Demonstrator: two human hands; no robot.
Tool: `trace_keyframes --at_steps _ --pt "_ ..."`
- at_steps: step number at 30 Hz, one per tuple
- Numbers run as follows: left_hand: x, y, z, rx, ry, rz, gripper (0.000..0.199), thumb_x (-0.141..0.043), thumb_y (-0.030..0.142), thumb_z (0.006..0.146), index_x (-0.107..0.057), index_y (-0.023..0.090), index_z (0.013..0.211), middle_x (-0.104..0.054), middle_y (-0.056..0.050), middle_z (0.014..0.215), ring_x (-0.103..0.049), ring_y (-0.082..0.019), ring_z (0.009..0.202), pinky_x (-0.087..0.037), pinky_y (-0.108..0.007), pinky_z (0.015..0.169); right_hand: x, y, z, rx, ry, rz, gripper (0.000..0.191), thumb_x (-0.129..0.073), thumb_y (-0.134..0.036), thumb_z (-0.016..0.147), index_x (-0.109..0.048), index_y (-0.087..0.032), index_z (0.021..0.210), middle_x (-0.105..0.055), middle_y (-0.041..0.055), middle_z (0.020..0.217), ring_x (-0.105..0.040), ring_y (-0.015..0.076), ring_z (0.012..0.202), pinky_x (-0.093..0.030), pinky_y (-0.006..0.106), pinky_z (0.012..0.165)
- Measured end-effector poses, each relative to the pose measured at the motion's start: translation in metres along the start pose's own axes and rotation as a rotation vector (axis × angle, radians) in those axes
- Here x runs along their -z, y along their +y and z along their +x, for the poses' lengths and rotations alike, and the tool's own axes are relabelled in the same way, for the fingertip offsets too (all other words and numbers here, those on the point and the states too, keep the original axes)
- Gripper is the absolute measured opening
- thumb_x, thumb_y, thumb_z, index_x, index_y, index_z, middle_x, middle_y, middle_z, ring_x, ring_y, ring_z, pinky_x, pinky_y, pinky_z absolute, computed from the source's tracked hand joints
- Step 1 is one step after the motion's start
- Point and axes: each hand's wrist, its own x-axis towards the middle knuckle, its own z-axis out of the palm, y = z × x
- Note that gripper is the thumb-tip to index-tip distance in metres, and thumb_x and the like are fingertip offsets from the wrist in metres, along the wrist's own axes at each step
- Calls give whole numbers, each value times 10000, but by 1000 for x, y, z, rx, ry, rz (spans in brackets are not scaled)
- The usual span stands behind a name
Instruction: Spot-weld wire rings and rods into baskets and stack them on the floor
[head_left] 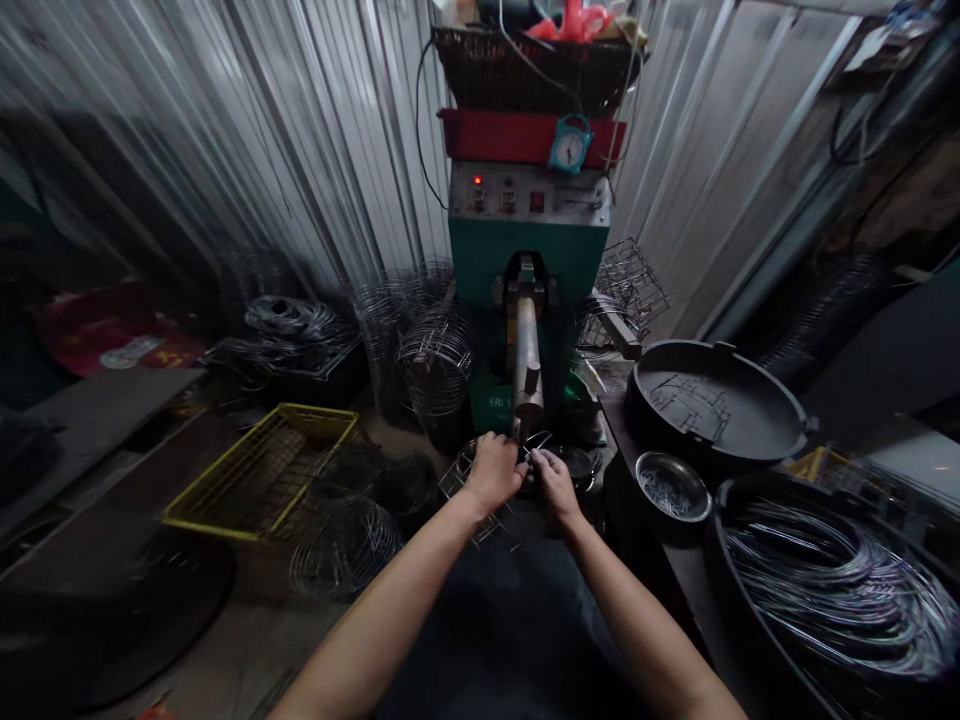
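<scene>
At the front of a green spot welding machine, both my hands are close together just below its thick metal electrode arm. My left hand is closed, its fingers curled over a thin wire frame whose rods stick out below the wrist. A pinch closes my right hand, thumb against fingers, at the tip of the arm. What sits between those fingertips is too small and dark to make out. Behind the right hand is a dark round wire-rimmed object, partly covered.
On the right stand a small metal bowl of short metal pieces, a large black pan with wire parts, and a black tub of wire rings. To the left are a yellow wire basket and round wire cages.
</scene>
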Motion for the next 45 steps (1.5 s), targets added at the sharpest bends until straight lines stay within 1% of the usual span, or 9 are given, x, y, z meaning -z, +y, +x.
trace_keyframes --at_steps 5,9,13,16,20,37,40,42,45 --pt "9 5 4 31 -87 56 268 -492 314 756 -629 113 871 -617 -143 891 -510 -270 905 -352 -360 775 -4 0 4 -67 24 185 289 -599 -439 663 -514 -163 653 -450 -50 544 -372 59 453 -303 186 435" --pt "11 6 4 40 -105 93 284 -501 320 750 -639 94 852 -623 -158 889 -516 -281 898 -359 -356 756 4 -1 1 -120 -10 108 302 -588 -462 668 -560 -163 701 -514 -29 590 -446 82 502 -365 204 490" --pt "10 7 3 34 -94 112 286 -495 316 754 -638 84 841 -622 -162 876 -518 -282 881 -357 -361 754 18 0 -27 -77 -316 -248 323 -593 -465 672 -623 -171 802 -612 24 786 -539 167 792 -412 279 734" --pt "9 8 1 38 -72 124 281 -498 318 753 -636 81 819 -616 -168 872 -511 -288 892 -347 -370 768 22 9 -51 -1 -537 -405 323 -543 -450 733 -626 -188 903 -621 31 850 -535 182 855 -402 298 782" --pt "8 4 2 61 -31 130 278 -482 307 763 -628 82 838 -615 -170 869 -511 -286 895 -343 -374 770 18 20 -58 86 -467 -439 372 -409 -462 817 -618 -181 941 -615 38 848 -539 165 803 -410 283 740" --pt "7 -6 13 30 13 137 280 -520 343 746 -646 103 815 -627 -158 817 -540 -287 875 -366 -386 772 3 28 -52 53 -437 -297 403 -432 -506 794 -616 -198 978 -620 26 857 -548 165 823 -410 292 780" --pt "15 -14 -7 28 152 38 379 -536 433 728 -606 139 957 -610 -138 910 -521 -288 932 -315 -451 871 -1 28 -52 74 -392 -309 430 -417 -527 792 -611 -196 983 -618 39 910 -546 177 866 -400 301 820" --pt "14 -22 -34 78 358 -108 491 -536 484 715 -526 164 1087 -575 -124 1020 -498 -271 984 -295 -457 909 -4 29 -53 96 -357 -312 436 -396 -527 802 -607 -191 981 -615 44 930 -538 179 891 -390 299 839" --pt "-2 -29 -80 396 749 -402 456 -505 493 737 -515 139 1025 -559 -120 991 -502 -235 960 -359 -388 869 -8 31 -54 111 -316 -335 441 -358 -517 821 -602 -179 965 -613 44 909 -534 175 881 -395 289 815"
